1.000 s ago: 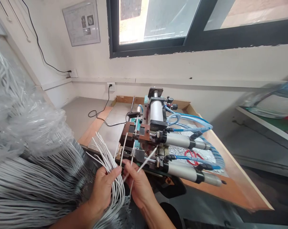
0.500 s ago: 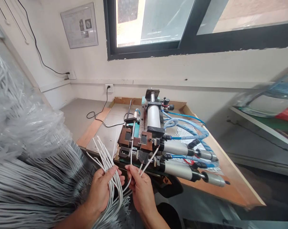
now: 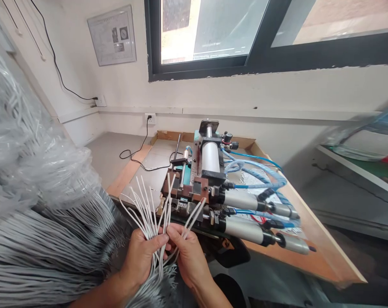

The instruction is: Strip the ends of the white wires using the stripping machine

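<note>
With the left hand [image 3: 137,253], clamping a bundle of white cables [image 3: 147,216] between thumb and fingers, fanned upward and away past the knuckles. With the right hand [image 3: 191,253], pinching thumb and forefinger together at the bundle's inner edge, just beside the left thumb. Probably closed on an upright cable there; cannot tell exactly which. Also holding two separate cables [image 3: 194,217] in the right hand, tilted up and rightward beyond the fingers, reddish at the tips.

Directly beyond the fingers: a pneumatic machine [image 3: 210,157] on the counter [image 3: 107,149], with brown blocks [image 3: 199,191] facing back toward the hands. Cannot tell whether touched by any cable tip. Farther right of the fingers: blue hoses [image 3: 277,184]. Left of the fingers: a thick mass of grey cables [image 3: 36,248], partly covered by clear plastic [image 3: 62,179].

Step in hand, by judgement: singling out a cable from the left-held bundle. Next move, by judgement: calls for a sure right pinch on just one cable, a left grip loose enough to release it, and no snagging among neighbours.
</note>
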A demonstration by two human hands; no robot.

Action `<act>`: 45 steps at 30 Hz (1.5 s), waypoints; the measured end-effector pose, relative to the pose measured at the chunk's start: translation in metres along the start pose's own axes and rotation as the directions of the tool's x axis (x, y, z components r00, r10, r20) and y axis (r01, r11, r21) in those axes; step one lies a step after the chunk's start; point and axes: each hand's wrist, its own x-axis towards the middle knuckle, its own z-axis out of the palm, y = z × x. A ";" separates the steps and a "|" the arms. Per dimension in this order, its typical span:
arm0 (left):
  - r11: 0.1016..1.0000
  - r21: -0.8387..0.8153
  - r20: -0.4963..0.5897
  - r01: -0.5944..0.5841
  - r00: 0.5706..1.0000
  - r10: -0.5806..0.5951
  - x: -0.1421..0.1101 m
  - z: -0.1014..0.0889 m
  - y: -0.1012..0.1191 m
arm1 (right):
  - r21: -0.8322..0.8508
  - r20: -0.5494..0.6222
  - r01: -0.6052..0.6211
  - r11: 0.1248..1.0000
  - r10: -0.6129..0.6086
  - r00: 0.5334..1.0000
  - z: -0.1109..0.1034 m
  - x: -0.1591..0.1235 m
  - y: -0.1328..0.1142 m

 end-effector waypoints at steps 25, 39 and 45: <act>0.995 -0.094 -0.083 0.030 0.996 -0.038 0.001 -0.006 0.000 | -0.173 -0.133 -0.027 0.985 0.004 0.991 -0.013 -0.011 0.005; 0.984 -0.173 -0.127 0.053 0.989 -0.076 0.005 -0.006 0.006 | -0.149 -0.378 0.119 0.982 -0.168 0.910 -0.015 -0.009 0.009; 0.985 -0.171 -0.167 0.027 0.984 -0.056 0.010 -0.009 0.008 | -0.057 -0.392 0.068 0.996 -0.085 0.916 -0.008 -0.003 -0.003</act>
